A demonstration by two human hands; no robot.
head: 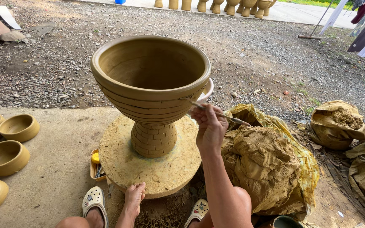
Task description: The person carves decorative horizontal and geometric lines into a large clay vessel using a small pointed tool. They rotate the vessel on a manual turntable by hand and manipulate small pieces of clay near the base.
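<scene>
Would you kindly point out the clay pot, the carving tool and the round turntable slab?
clay pot [150,90], head view, outer rim band.
carving tool [226,116], head view, mid-shaft.
round turntable slab [165,171], head view, bare top surface.

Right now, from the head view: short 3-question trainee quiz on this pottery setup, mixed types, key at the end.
1. True or false: the right hand holds a thin tool whose tip meets the grooved outer wall of the large clay pot.
2. Multiple choice: the left hand rests on
A. the pot's rim
B. the edge of the round turntable
C. the clay heap
3. Which side of the pot are the small clay bowls on, as seen in the picture?

Key: 1 true; 2 B; 3 left, on the concrete floor.
</scene>
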